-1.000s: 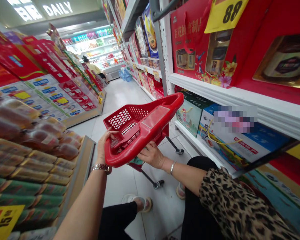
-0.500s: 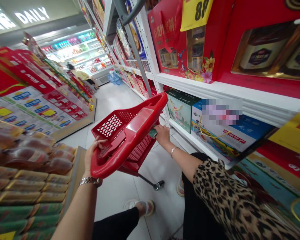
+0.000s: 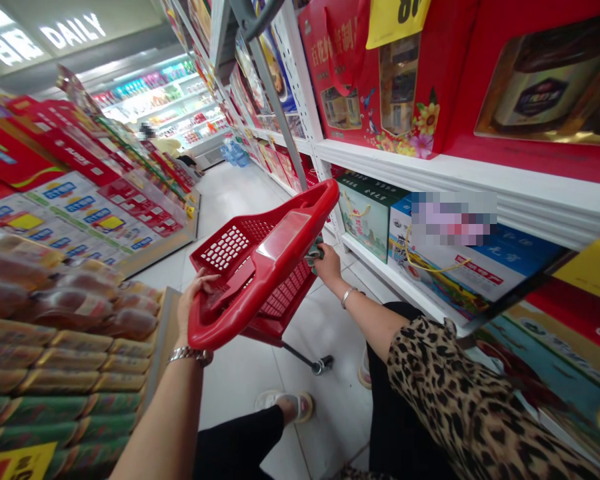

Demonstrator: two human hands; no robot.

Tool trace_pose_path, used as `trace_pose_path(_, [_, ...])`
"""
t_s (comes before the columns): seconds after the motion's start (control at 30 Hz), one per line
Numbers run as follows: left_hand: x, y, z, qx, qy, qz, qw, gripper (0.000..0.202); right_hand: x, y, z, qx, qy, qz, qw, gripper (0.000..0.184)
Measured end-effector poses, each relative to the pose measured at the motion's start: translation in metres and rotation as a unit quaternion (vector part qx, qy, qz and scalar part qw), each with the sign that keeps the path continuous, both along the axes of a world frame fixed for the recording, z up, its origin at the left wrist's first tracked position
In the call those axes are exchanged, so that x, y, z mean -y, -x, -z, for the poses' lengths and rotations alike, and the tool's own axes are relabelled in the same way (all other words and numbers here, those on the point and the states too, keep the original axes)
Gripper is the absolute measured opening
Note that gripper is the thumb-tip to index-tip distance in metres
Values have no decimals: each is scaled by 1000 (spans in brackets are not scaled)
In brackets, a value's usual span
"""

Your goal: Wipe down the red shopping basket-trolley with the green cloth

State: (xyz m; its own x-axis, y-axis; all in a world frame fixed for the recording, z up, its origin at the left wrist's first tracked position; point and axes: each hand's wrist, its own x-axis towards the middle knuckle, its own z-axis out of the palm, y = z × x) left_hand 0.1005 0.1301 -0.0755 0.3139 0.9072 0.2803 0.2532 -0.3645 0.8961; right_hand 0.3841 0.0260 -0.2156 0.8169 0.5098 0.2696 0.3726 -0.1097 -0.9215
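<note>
A red plastic shopping cart (image 3: 230,267) stands tilted in my view, its basket showing punched holes. My left hand (image 3: 195,297) is wrapped around the left side of the cart's handle frame, fingers over the inner edge. Just beyond the right end of the red handle (image 3: 286,257), my right hand (image 3: 329,265) pinches a small, thin, green-grey thing (image 3: 314,251). It is too small to tell its kind. Whether this hand touches the cart I cannot tell. No goods show in the visible part of the basket.
White shelves (image 3: 480,173) with red gift boxes (image 3: 455,93) and carry boxes (image 3: 365,217) run along the right. Stacked bottles and cans (image 3: 75,360) stand close on the left. A tiled aisle (image 3: 220,190) leads to a person (image 3: 167,147) beside lit shelves.
The view has shifted slightly, so cart and shelves sit a little differently. My right hand has turned a little, showing more of the small green thing. My left hand keeps its hold.
</note>
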Motion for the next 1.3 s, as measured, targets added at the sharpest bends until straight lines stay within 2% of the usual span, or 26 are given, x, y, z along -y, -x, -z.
trace_pose_path(0.1, [4,-4,-1,44,13,-17,999,32,4,15,1,11,24,-44,999,29])
trace_pose_path(0.2, [7,-7,-2,28,-5,-16,999,31,9,29,1,20,46,-83,995,30])
trace_pose_path(0.3, [9,-8,-3,24,-11,-22,999,33,15,41,1,44,37,-104,993,28])
trace_pose_path(0.47, [8,-10,-3,42,6,-28,999,30,26,61,1,136,42,-160,977,28])
trace_pose_path(0.57, [4,-11,-2,50,8,-21,998,30,34,74,0,235,60,-209,947,30])
trace_pose_path(0.63, [1,-12,-1,56,15,-13,998,31,41,86,0,320,48,-246,914,30])
trace_pose_path(0.8, [-8,-16,3,74,19,-15,997,32,56,123,6,513,-72,-290,805,18])
trace_pose_path(0.97, [-13,-20,7,79,6,-24,997,35,65,152,10,588,-153,-311,731,18])
trace_pose_path(1.03, [-14,-20,7,76,8,-26,997,36,62,154,11,598,-167,-300,725,18])
trace_pose_path(1.13, [-14,-20,6,73,15,-18,997,38,55,149,16,594,-161,-281,737,21])
trace_pose_path(1.3, [-15,-21,6,87,27,-8,996,34,51,140,32,575,-33,-359,735,22])
